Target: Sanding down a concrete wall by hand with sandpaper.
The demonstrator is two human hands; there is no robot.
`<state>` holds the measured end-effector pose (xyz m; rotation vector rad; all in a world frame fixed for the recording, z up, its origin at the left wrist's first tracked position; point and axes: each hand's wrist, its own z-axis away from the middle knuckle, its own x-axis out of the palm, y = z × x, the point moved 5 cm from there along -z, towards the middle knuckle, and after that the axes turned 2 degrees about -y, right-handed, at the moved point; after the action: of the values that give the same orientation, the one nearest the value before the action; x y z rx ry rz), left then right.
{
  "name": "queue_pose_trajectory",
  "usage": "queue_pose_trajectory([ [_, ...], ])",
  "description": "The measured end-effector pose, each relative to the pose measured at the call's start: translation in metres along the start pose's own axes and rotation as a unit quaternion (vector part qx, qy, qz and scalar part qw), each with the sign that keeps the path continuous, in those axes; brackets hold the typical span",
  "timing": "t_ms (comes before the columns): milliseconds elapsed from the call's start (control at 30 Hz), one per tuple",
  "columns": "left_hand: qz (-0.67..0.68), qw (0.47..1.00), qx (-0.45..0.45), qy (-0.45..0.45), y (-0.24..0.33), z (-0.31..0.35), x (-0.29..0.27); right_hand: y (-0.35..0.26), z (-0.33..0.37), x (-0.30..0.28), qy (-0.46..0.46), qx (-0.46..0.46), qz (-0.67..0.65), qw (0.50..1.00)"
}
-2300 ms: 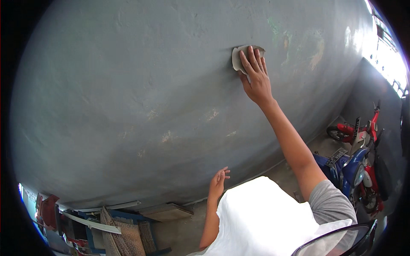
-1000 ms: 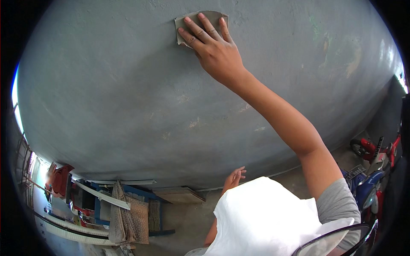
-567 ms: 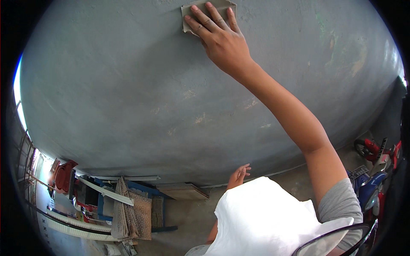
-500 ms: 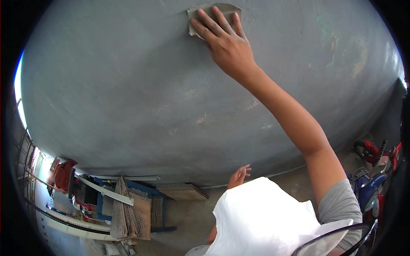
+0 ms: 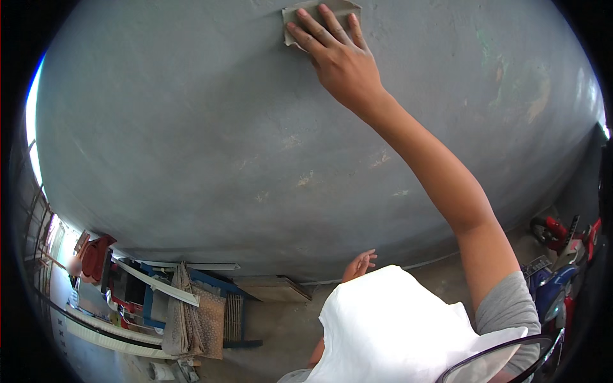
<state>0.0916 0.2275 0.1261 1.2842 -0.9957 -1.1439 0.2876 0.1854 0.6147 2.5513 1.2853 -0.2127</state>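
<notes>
My right hand is stretched far up the grey wall. Under its spread fingers lies a beige-grey sheet of sandpaper, pressed flat to the wall, one corner curling at the left. The palm hides part of the sheet. Low down, my left hand hangs near the foot of the wall with nothing visible in it, its fingers loosely apart and slightly bent. White cloth in front of me covers most of that forearm.
Pale scuffs and patches mark the wall. A patterned cloth drapes over stacked furniture at lower left, near a red plastic chair and leaning boards. A red and blue motorbike stands at the right.
My right hand and the sandpaper have slid slightly up the wall. The whole view has shifted a little. My left hand stays about where it was.
</notes>
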Motion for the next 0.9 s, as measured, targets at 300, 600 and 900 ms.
queue_pose_trajectory([
  [300, 0.005, 1.000, -0.007, -0.002, -0.002, 0.002, 0.008, -0.004, -0.012, -0.003, 0.018, -0.017, -0.006, 1.000],
  [600, 0.003, 1.000, 0.002, 0.015, -0.029, 0.005, -0.003, 0.043, 0.060, -0.025, 0.038, 0.068, 0.036, 0.996],
  [900, -0.010, 1.000, -0.004, -0.016, -0.010, -0.015, 0.017, 0.135, 0.080, -0.073, 0.060, 0.125, 0.091, 0.986],
])
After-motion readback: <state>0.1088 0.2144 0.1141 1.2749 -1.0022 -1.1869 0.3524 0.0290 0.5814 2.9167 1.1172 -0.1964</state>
